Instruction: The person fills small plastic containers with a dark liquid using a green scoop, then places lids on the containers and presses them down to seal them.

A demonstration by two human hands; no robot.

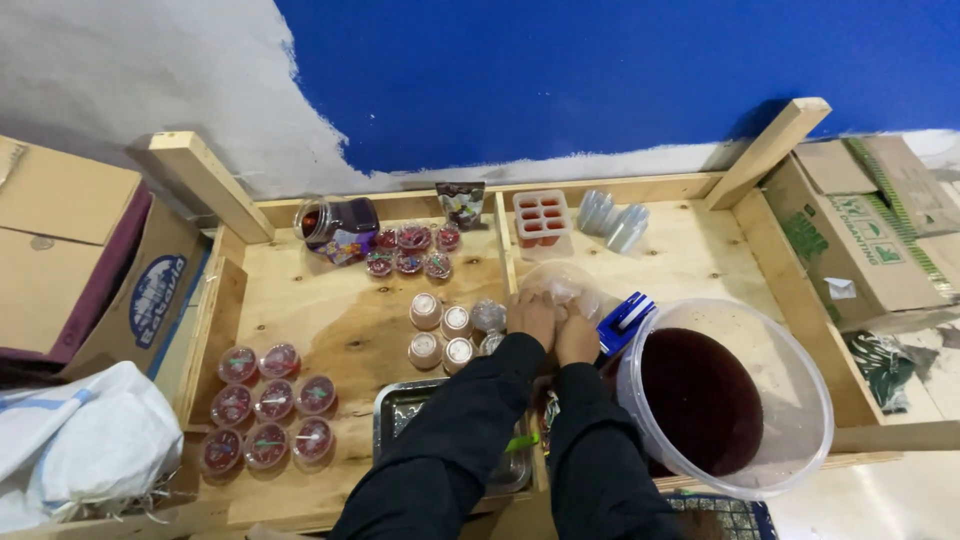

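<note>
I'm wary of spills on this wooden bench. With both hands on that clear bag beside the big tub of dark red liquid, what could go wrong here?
1. The big tub of dark liquid sits open at the bench's front edge, right by the right hand; an elbow nudge might slosh or tip it.
2. The clear bag in both hands looks thin; if the left hand slips, its contents could drop.
3. The small sealed cups stand close by and could be knocked over.

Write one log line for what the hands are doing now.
hands: left and right together on clear plastic bag | beside: bucket of dark red liquid
</note>
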